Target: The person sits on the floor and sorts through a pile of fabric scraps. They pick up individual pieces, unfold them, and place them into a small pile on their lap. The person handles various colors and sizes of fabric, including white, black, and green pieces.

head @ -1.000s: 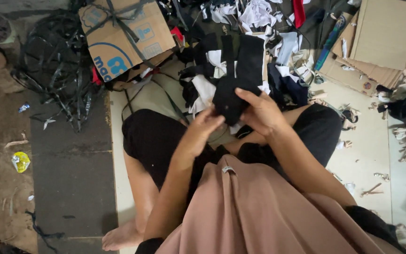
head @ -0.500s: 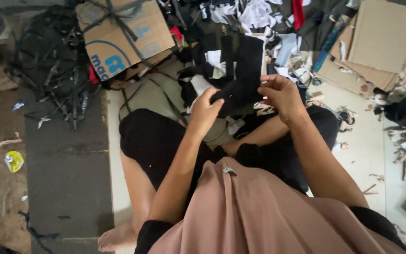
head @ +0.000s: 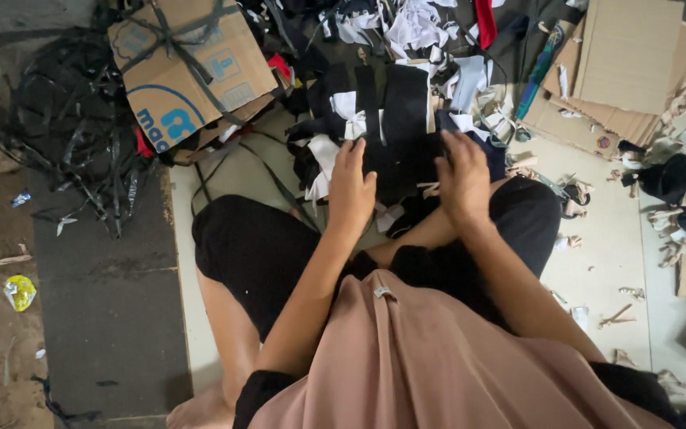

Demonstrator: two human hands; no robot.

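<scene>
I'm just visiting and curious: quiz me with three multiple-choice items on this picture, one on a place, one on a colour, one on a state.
1. Where does the cardboard box lie?
A. upper left of the view
B. on the person's lap
C. lower right of the view

2. What colour is the fabric piece under the two hands?
A. yellow
B. black
C. green

3. How do the left hand and the right hand lie?
A. raised in the air
B. clasped together
C. palms down on the fabric, apart

Key: 1 A, the box sits beside the tangle of black straps; 2 B, it shows dark black; 3 C, both press flat with a gap between them.
</scene>
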